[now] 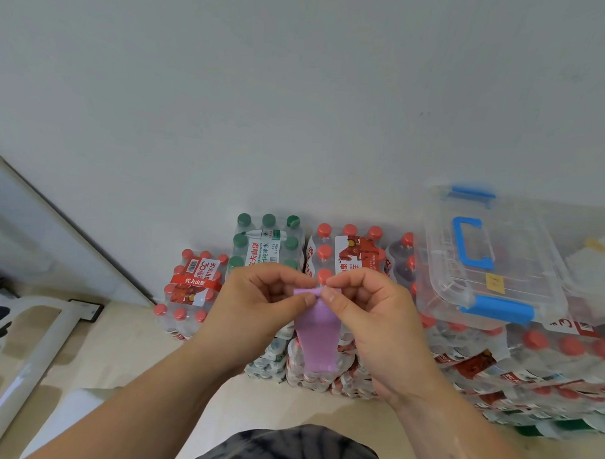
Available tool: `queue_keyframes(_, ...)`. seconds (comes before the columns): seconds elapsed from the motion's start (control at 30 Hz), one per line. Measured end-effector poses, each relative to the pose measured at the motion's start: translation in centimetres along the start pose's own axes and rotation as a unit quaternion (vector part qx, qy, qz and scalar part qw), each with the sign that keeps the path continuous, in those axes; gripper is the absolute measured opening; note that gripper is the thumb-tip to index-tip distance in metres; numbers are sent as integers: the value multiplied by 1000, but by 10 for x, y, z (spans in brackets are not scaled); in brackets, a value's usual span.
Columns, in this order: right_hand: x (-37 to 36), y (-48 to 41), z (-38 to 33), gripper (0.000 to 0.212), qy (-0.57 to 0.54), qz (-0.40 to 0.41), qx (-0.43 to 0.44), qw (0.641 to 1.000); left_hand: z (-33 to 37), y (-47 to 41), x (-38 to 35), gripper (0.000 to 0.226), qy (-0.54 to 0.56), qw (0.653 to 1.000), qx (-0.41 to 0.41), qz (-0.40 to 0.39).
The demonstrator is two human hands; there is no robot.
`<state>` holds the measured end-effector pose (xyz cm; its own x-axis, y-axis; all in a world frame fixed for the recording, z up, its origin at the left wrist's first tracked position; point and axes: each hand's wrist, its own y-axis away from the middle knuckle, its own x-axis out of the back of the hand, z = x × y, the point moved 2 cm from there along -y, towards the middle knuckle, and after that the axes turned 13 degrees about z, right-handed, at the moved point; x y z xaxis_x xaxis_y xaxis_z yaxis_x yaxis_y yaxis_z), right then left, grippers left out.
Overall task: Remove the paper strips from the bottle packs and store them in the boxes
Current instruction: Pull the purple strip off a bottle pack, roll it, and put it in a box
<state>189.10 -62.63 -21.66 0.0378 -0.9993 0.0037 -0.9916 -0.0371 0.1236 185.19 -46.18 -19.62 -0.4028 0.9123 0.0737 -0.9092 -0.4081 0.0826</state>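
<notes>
head view, looking down at shrink-wrapped bottle packs stacked against a white wall (299, 92).

hands: left hand (257, 296) and right hand (370, 310) are raised together in front of the stacks, with fingertips meeting. both pinch the top edge of a purple paper strip (316, 336). left fingers (303, 299) are curled, thumb pressed on the strip's upper left corner. right fingers (331, 295) are curled, thumb on the upper right corner. the top edge looks bunched or folded over between the two thumbs.

strip: the rest hangs down flat between the wrists. its lower end is loose in front of the packs; whether it touches any of them i cannot tell.

packs: a green-capped pack (266, 241) tops one stack, directly behind the left hand. a red-capped pack (348, 251) sits just beside it on the right, behind the right hand. both carry printed labels on top. a lower red-capped stack (192, 287) stands to the left, on the floor (125, 343) and close to the wall. more red-capped packs (547, 344) fill the right side, several layers deep.

box: a clear plastic box (492, 263) rests on top of the right-hand packs, to the right of the right hand and apart from the strip. the lid is on, with a blue handle on it and blue latches at the near and far ends. a small yellow label shows on it; contents cannot be made out.

other: a dark patterned garment (286, 448) at the bottom edge and a white frame (39, 350) on the floor at left.
</notes>
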Motion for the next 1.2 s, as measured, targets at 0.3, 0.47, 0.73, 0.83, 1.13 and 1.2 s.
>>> queue_keyframes(0.3, -1, 1, -1, 16, 10, -8, 22, 1000, 1, -1, 0, 16, -1, 1000, -5, 1)
queue_keyframes(0.47, 0, 1, -2, 14, -18, -24, 18, 999, 2, -1, 1, 16, -15, 1000, -13, 3)
queue_keyframes(0.73, 1, -4, -4, 14, -24, -25, 20, 999, 7, 0, -4, 13, 18, 1000, 8, 1)
queue_keyframes(0.83, 3, -3, -2, 13, -18, -19, 12, 1000, 6, -3, -3, 11, -5, 1000, -8, 9)
queue_keyframes(1.13, 1, -4, -2, 8, -9, 9, 14, 1000, 9, -1, -6, 14, -4, 1000, -18, 19)
queue_keyframes(1.2, 1, -3, -2, 8, -11, 11, 18, 1000, 10, -1, -8, 10, -2, 1000, -15, 15)
